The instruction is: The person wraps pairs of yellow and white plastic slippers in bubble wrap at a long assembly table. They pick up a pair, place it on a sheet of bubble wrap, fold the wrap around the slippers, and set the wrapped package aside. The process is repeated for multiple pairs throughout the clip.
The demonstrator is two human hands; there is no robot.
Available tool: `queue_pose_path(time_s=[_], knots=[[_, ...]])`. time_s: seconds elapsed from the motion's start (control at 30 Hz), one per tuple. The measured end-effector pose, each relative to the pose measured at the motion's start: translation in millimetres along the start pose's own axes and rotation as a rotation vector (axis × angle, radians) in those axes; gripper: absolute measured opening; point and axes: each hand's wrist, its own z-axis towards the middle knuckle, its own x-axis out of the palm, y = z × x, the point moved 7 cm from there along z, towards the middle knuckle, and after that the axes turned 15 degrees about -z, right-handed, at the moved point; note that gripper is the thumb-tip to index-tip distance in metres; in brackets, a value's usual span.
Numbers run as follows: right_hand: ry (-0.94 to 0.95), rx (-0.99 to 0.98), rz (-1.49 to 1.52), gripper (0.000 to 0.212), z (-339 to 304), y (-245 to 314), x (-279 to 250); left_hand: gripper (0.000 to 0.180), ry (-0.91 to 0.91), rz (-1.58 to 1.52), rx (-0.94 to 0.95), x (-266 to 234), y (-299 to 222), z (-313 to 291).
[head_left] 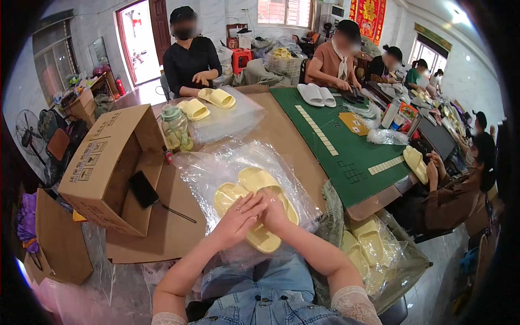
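Observation:
A pair of pale yellow slippers (264,238) lies side by side before me on clear plastic bags (197,173), toes pointing in different directions. My left hand (240,218) rests over the slippers, fingers stretched out and touching my right hand. Just beside it, my right hand (273,212) is bent over the strap area with its fingers curled in. Whatever those fingers may hold is hidden behind the left hand.
An open cardboard box (103,173) stands at the left, with a black phone (143,189) leaning at its opening. Beyond are a glass jar (177,127) and more yellow slippers (216,98). Bagged slippers (374,244) sit low at my right. Co-workers surround the green mat (319,162).

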Motion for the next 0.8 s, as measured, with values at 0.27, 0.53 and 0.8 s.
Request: queue_pose_path(time_s=[0.27, 0.53, 0.8], knots=[[0.067, 0.216, 0.004, 0.019, -16, 6, -21, 0.045, -0.250, 0.088, -0.157, -25, 29, -13], [0.201, 0.150, 0.111, 0.032, -36, 5, -11, 0.047, 0.021, -0.057, -0.052, 24, -5, 8], [0.189, 0.428, 0.096, 0.025, -9, -33, 1, 0.047, 0.065, -0.152, -0.004, 20, -37, -5]])
